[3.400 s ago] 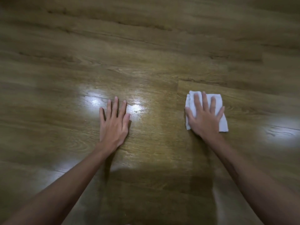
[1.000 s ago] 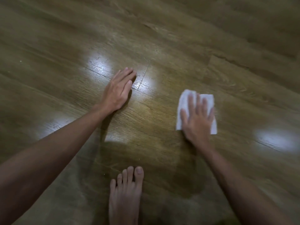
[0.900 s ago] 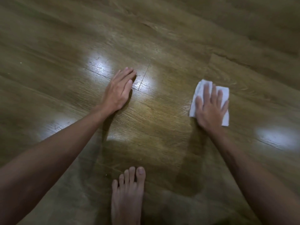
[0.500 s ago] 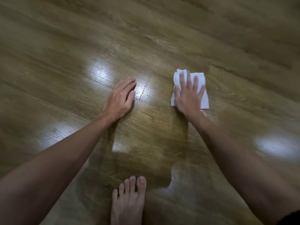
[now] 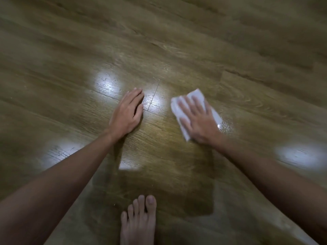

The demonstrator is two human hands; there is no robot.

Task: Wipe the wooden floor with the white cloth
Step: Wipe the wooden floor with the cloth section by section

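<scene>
Where half a second ago our right hand (image 5: 198, 121) pressed the white cloth (image 5: 192, 99) higher in the frame, just right of centre, it now sits lower and further right, and the cloth has turned so that its long edges run diagonally from upper left to lower right. The fingers lie straight and spread flat on top of the cloth, pressing it to the wooden floor (image 5: 70, 50); they do not curl round it. Our left hand (image 5: 128, 114) has stayed near the middle of the frame, palm down on the boards with fingers straight and close together, holding nothing. The bare foot (image 5: 139, 220) remains at the bottom centre.

The right hand and cloth are smeared by motion blur, so we cannot make out the fingertips or the cloth's folds clearly. The hand covers the middle of the cloth, leaving only its upper corner, left edge and a strip on the right showing. Just right of the cloth a small speckled glint lies on the floor; we cannot tell what it is. The foot is cut off by the bottom edge, both forearms by the lower corners.
</scene>
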